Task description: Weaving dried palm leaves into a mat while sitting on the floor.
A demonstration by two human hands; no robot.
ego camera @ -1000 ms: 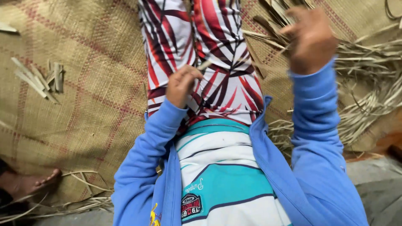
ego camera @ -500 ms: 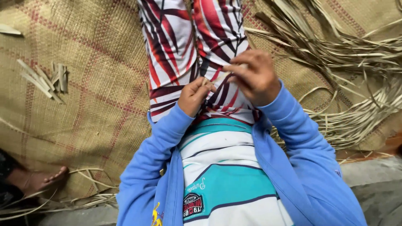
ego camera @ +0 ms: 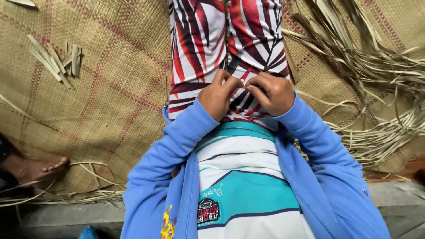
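Right now both hands are meeting over the person's lap, fingertips pressing together on something too small and too hidden to make out; a thin pale strip may be pinched there, but the fingers are covering it. The left hand is curling tight, knuckles up, and the right hand is curling the same way just beside it, the two touching at the fingertips. Whether either is truly gripping a strip cannot be told.

Both are resting against the patterned trousers, red, black and white, whose two legs are running out of view at the top edge. Blue jacket sleeves are covering both arms to the wrists, and a striped white and teal shirt is showing between them.

Underneath, a woven straw mat with faint red lines is lying on the floor. One small bundle of cut strips is sitting on it to the left, well apart. A loose heap of dried leaf strips is spreading on the right, cut off by the frame edge. Another person's bare foot is showing at the left edge, only partly visible.
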